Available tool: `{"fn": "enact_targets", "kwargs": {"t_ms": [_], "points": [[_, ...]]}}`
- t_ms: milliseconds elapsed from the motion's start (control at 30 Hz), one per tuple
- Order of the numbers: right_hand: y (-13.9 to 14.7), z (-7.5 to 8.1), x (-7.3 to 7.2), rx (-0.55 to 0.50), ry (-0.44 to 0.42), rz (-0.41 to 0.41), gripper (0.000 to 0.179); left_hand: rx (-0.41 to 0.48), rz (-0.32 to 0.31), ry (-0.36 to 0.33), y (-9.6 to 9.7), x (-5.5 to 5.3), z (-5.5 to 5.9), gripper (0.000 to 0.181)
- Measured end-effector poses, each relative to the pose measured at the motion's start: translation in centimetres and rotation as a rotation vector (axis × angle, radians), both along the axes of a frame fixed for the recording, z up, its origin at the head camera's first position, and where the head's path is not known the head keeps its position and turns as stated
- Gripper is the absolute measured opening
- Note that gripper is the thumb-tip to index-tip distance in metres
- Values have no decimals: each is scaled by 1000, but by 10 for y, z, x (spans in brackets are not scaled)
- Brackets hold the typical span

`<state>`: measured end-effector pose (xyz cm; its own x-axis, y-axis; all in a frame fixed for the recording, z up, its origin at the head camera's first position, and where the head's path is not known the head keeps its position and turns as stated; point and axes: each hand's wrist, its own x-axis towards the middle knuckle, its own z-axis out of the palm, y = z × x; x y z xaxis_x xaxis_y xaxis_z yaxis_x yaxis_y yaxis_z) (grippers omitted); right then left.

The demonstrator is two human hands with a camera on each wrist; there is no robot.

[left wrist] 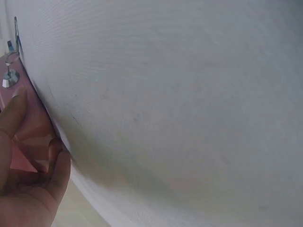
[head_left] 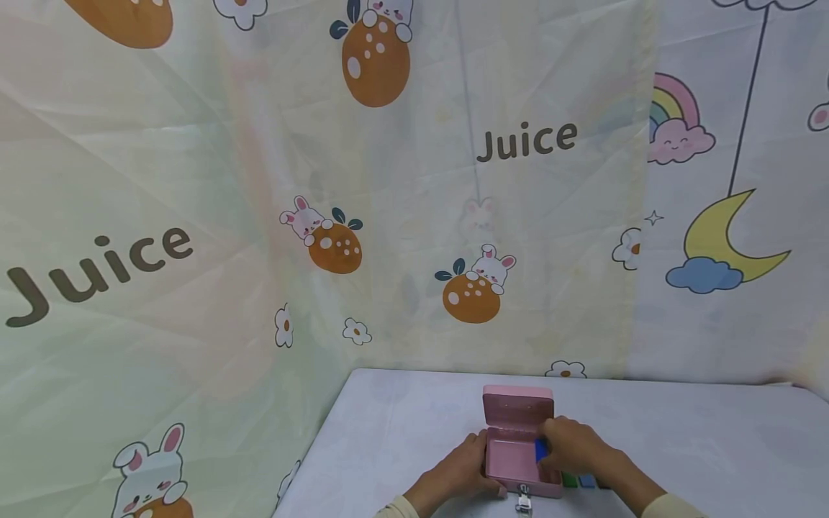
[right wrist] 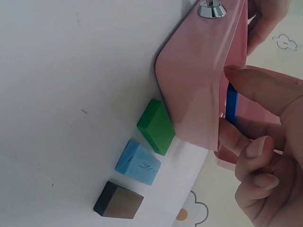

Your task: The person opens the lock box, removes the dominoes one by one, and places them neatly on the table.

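A pink metal box stands on the table with its lid raised toward the back. At its left side my left hand holds it, thumb at the front wall and fingers along the side wall. Reaching in over the right wall, my right hand pinches a dark blue block between thumb and fingers, inside the box by that wall. A silver clasp hangs at the front; its round mount shows in the right wrist view.
Beside the box's right wall lie a green block, a light blue block with small dark marks, and a dark brownish block, in a row on the white table. Printed curtains hang behind the table.
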<state>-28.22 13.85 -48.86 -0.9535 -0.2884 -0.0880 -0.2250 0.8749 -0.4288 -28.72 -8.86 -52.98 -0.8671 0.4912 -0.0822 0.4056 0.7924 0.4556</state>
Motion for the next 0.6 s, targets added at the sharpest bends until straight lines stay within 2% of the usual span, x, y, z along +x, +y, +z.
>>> {"fn": "enact_targets", "kwargs": {"t_ms": [200, 600], "points": [[3, 1, 2, -30, 3, 2, 41, 2, -13, 17, -1, 0, 0, 87], [4, 4, 4, -31, 8, 1, 41, 17, -18, -2, -1, -1, -1, 85]]}}
